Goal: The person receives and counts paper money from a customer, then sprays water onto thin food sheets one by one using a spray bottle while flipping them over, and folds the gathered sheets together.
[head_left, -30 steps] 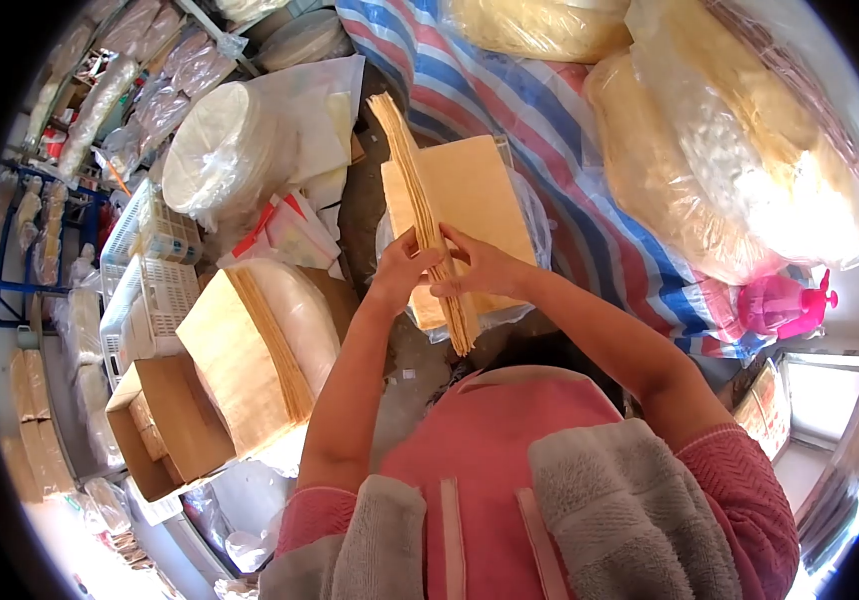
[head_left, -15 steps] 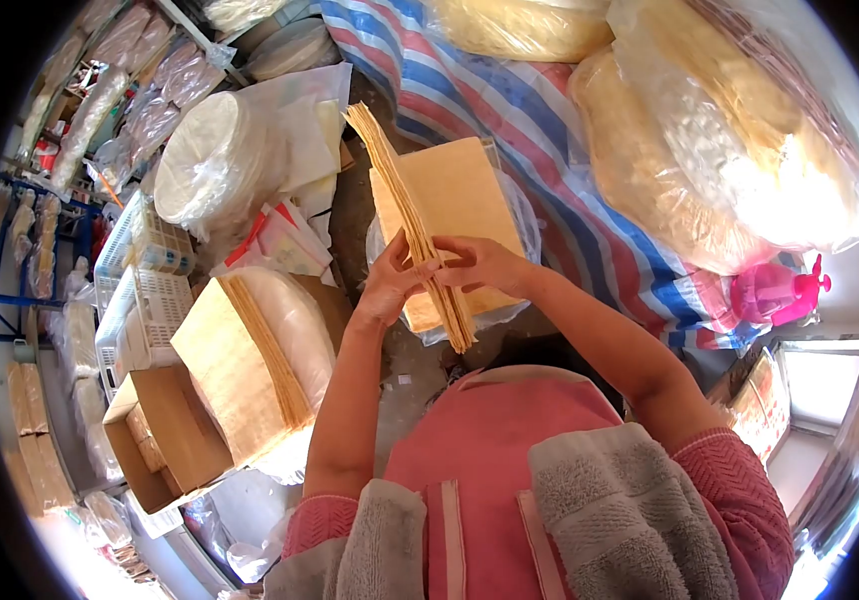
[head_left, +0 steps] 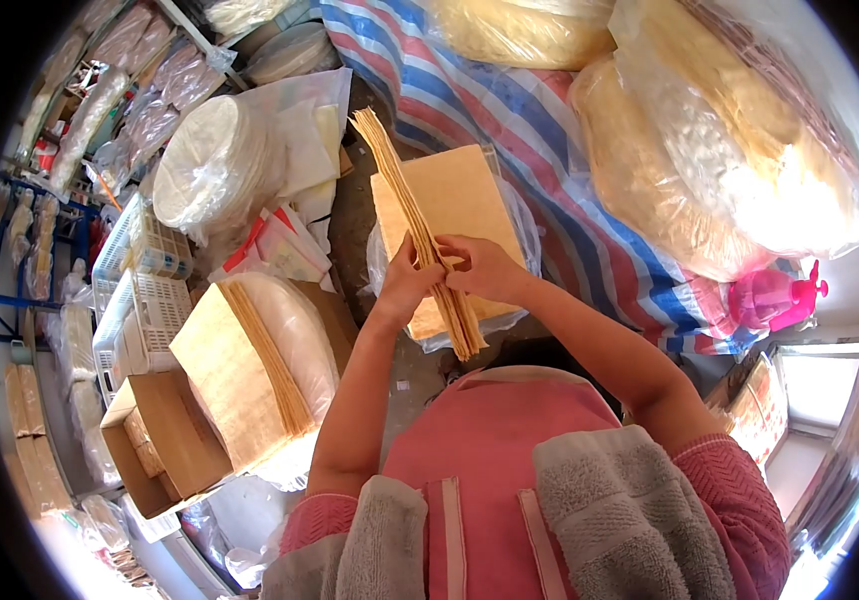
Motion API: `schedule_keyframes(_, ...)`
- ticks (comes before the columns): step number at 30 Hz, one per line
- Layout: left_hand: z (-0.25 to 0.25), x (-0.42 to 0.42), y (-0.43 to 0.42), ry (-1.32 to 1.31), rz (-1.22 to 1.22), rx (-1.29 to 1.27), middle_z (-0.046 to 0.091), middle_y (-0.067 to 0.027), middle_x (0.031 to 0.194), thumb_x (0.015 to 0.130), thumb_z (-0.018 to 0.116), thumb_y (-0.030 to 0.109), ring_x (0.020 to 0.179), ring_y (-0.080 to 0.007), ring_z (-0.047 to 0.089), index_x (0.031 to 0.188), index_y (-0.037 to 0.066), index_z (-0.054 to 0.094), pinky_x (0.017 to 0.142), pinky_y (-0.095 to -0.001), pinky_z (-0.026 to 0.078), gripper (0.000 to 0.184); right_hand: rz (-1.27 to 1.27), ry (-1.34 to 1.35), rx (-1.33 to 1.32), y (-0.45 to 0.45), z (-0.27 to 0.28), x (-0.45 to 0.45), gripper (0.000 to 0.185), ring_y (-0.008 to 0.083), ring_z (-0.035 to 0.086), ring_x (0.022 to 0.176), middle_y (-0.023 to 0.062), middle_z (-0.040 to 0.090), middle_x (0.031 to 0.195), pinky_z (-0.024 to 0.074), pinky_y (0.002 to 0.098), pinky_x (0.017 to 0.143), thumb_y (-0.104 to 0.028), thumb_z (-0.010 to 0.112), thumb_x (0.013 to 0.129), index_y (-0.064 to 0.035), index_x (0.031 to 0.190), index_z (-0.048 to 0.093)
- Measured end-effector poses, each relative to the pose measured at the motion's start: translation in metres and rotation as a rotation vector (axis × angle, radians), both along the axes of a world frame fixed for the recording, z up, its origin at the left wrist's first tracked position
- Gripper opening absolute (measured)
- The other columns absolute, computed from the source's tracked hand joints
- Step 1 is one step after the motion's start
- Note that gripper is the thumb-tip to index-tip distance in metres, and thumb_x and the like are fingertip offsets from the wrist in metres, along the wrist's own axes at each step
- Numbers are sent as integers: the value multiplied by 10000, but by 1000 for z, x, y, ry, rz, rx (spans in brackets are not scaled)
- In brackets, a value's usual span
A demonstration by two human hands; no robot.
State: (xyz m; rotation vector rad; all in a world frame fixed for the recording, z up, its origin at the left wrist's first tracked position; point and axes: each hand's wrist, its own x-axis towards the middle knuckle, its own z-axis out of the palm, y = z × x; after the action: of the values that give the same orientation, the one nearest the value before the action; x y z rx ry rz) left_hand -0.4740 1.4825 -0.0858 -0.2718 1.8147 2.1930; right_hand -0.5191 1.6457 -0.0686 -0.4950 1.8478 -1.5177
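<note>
A stack of thin tan sheets stands on edge between my two hands, its layered edges facing up. My left hand grips it from the left side, fingers closed round the middle. From the right, my right hand pinches the same stack, thumb and fingers near the left hand's fingertips. Beneath it lies a flat square pile of tan sheets, resting on clear plastic over a round support that is mostly hidden.
To the left, another pile of tan sheets leans beside an open cardboard box. White plastic baskets and a wrapped round stack stand behind. Striped sheeting carries large plastic-wrapped bundles and a pink spray bottle.
The held stack has shifted very slightly down and right in view, and its lower edges look a little more fanned. Both hands keep their hold.
</note>
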Motion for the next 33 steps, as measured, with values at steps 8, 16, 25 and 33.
schedule_keyframes(8,9,2,3,7,6,84,546,-53,990,733,528,49,845,-143,577,1224,54,359,670,-274,489,520,16,139,88,2,-2,-3,691,233,574,958,185,513,1184,473,293,775,-104,624,679,11,1299,340)
schedule_keyframes(16,2,-9,6,-29,2,16,551,-56,1003,752,530,50,837,-131,575,1286,59,302,644,-251,487,580,-90,493,303,-9,19,2,720,351,556,989,231,550,1104,447,353,837,-155,646,659,-9,1294,339)
schedule_keyframes(25,3,-10,10,-45,53,53,536,-34,980,727,537,59,811,-128,548,1303,80,295,616,-259,470,625,-159,486,449,-9,16,-2,532,351,580,920,210,605,980,451,377,796,-200,592,722,-16,1202,458)
schedule_keyframes(33,1,-8,9,-34,106,89,515,-28,926,711,535,44,744,-121,536,1251,81,344,549,-249,439,574,-97,599,487,-15,1,0,208,383,569,740,205,587,741,447,420,664,-188,536,751,3,832,527)
